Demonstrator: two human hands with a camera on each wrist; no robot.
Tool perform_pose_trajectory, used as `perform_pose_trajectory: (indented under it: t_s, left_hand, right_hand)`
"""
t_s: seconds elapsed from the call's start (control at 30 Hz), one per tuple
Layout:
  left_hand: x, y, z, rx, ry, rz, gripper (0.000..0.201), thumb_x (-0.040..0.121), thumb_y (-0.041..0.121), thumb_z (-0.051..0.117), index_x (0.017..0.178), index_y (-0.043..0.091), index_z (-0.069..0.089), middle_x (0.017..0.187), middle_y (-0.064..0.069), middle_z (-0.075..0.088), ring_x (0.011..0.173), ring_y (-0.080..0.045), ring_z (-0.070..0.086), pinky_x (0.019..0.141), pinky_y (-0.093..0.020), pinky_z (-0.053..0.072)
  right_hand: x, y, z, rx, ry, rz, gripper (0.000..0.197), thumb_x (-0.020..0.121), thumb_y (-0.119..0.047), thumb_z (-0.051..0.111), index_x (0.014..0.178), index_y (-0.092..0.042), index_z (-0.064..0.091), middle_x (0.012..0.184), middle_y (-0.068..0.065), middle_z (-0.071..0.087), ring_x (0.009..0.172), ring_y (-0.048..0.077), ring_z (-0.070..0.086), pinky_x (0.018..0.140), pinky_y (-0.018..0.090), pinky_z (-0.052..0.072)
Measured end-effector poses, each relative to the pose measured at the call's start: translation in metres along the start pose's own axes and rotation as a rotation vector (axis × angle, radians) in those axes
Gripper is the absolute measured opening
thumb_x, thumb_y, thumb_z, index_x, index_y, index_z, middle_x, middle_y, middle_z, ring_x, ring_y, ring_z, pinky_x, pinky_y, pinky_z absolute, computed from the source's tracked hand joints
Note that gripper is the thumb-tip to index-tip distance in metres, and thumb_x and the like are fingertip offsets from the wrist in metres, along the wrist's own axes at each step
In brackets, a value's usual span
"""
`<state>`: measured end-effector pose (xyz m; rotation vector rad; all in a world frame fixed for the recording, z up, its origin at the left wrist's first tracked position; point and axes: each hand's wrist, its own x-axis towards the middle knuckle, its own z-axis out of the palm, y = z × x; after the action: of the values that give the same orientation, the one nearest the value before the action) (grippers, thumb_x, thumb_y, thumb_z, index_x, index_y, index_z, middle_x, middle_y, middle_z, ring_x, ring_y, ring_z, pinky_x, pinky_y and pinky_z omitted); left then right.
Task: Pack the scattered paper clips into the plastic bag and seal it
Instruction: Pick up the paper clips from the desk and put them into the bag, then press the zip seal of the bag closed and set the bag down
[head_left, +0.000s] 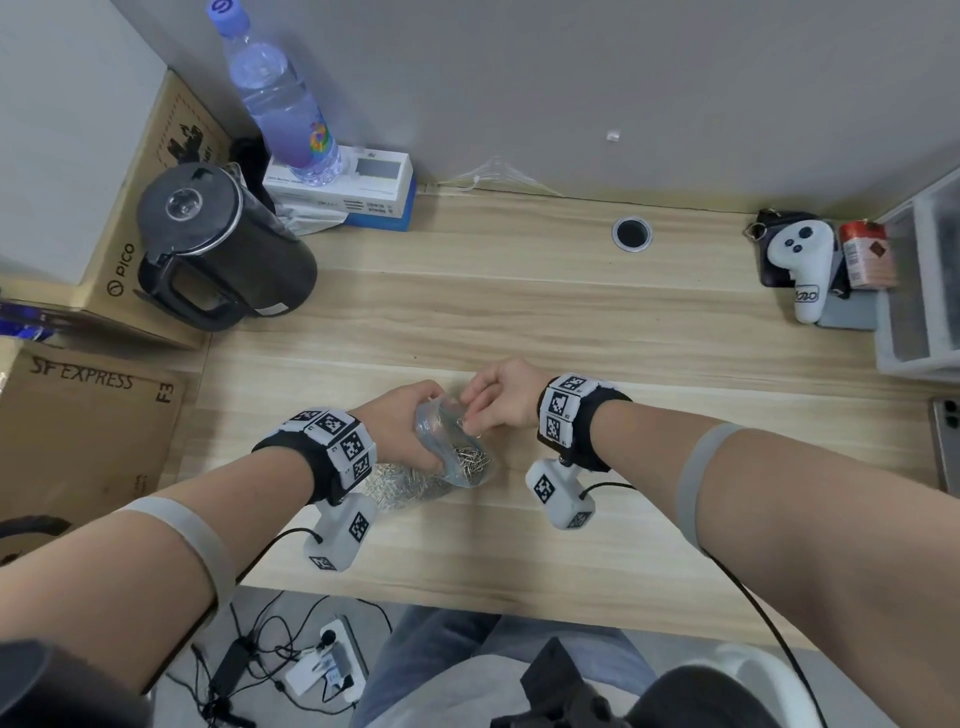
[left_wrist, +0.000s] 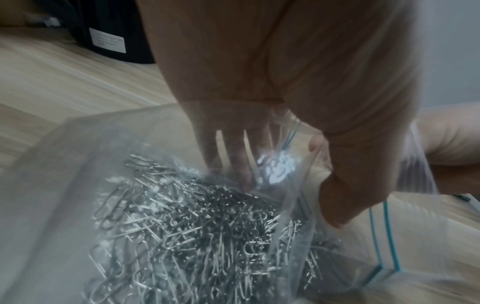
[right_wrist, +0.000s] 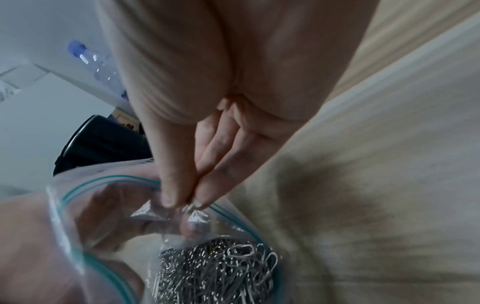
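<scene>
Silver clips (left_wrist: 197, 242) seen in clear bag (right_wrist: 78, 236) edged with teal stripes, pale wood-grain desk (head_left: 519, 312), black kettle (head_left: 223, 249)

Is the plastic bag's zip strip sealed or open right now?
Open: the plastic bag has its teal zip strip spread in a loop, right hand at its mouth.

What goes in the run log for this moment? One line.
left hand: holds plastic bag open | right hand: pinches at bag mouth | paper clips: in bag | seal: open
</scene>
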<state>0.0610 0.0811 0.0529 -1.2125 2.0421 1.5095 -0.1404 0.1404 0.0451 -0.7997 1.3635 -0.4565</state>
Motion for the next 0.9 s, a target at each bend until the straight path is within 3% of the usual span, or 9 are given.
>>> perform_pose_trajectory:
  t_s: [0.1,0.17,0.33,0.43,0.5,0.57,0.7,0.77,0.9]
  left_hand:
    - [0.000,0.006,-0.002,-0.022,0.006,0.014,0.076,0.045,0.028,0.089,0.112,0.020,0.054,0.097,-0.006,0.070,0.074,-0.014,0.067,0.064,-0.033,0.059]
    - [0.001,0.009,-0.005,-0.029,0.021,0.020,0.070,0.055,0.014,0.090,0.113,0.019,0.052,0.093,-0.005,0.067,0.069,-0.012,0.063,0.059,-0.028,0.055]
    - [0.003,0.020,-0.016,0.031,0.067,0.042,0.073,0.058,0.019,0.091,0.115,0.026,0.046,0.097,-0.008,0.062,0.073,-0.017,0.057,0.066,-0.041,0.057]
    - [0.006,0.031,-0.018,0.007,0.120,0.069,0.074,0.060,0.016,0.092,0.117,0.022,0.045,0.096,-0.005,0.061,0.072,-0.014,0.057,0.064,-0.039,0.056]
    - [0.009,0.039,-0.018,-0.037,0.161,0.097,0.077,0.059,0.013,0.093,0.118,0.017,0.043,0.097,-0.002,0.058,0.070,-0.009,0.056,0.055,-0.022,0.050]
    - [0.011,0.047,-0.018,-0.085,0.190,0.119,0.086,0.052,0.018,0.095,0.119,0.013,0.041,0.102,-0.004,0.057,0.072,-0.009,0.057,0.058,-0.017,0.049]
    - [0.014,0.060,-0.024,-0.145,0.274,0.111,0.089,0.058,0.009,0.094,0.126,0.011,0.037,0.102,-0.004,0.055,0.072,-0.010,0.057,0.060,-0.014,0.050]
    - [0.013,0.065,-0.031,-0.143,0.295,0.103,0.095,0.056,0.018,0.096,0.128,0.016,0.035,0.102,-0.005,0.058,0.077,-0.012,0.060,0.065,-0.017,0.052]
    - [0.005,0.080,-0.041,-0.086,0.282,0.096,0.108,0.036,0.049,0.089,0.126,0.025,0.035,0.110,-0.011,0.061,0.089,-0.020,0.063,0.083,-0.038,0.057]
  right_hand:
    - [-0.011,-0.003,0.006,0.089,-0.054,0.040,0.026,0.073,0.003,0.081,0.094,-0.003,0.067,0.086,0.021,0.073,0.067,0.020,0.071,0.063,0.026,0.060]
    - [-0.012,0.001,0.008,0.098,0.030,0.048,0.015,0.080,-0.001,0.076,0.090,-0.003,0.065,0.080,0.020,0.072,0.067,0.024,0.071,0.065,0.028,0.061]
    - [-0.011,0.015,-0.016,-0.259,0.370,0.048,0.013,0.080,-0.028,0.073,0.079,-0.019,0.063,0.073,0.001,0.068,0.067,0.021,0.064,0.070,0.034,0.056]
    - [-0.016,0.015,-0.022,-0.159,0.245,0.223,0.034,0.077,-0.042,0.074,0.091,-0.013,0.064,0.085,0.009,0.074,0.076,0.022,0.072,0.071,0.038,0.061]
    - [-0.020,0.012,-0.021,-0.058,0.165,0.276,0.033,0.078,-0.035,0.075,0.094,-0.006,0.068,0.084,0.010,0.076,0.079,0.021,0.074,0.074,0.040,0.062]
    - [-0.022,0.007,-0.020,-0.065,0.152,0.270,0.023,0.080,-0.018,0.075,0.096,-0.002,0.070,0.079,0.011,0.076,0.073,0.018,0.074,0.076,0.038,0.062]
    - [-0.020,-0.004,-0.028,-0.126,0.366,0.183,0.016,0.083,-0.010,0.064,0.098,-0.008,0.070,0.066,0.008,0.072,0.057,0.018,0.066,0.064,0.032,0.059]
    - [-0.022,-0.012,-0.039,-0.195,0.444,0.117,0.016,0.082,-0.018,0.065,0.096,-0.018,0.073,0.072,0.003,0.071,0.066,0.019,0.067,0.071,0.034,0.059]
    - [-0.034,-0.035,-0.066,-0.300,0.490,-0.002,0.017,0.083,-0.022,0.065,0.095,-0.021,0.077,0.075,-0.006,0.065,0.070,0.014,0.061,0.074,0.026,0.051]
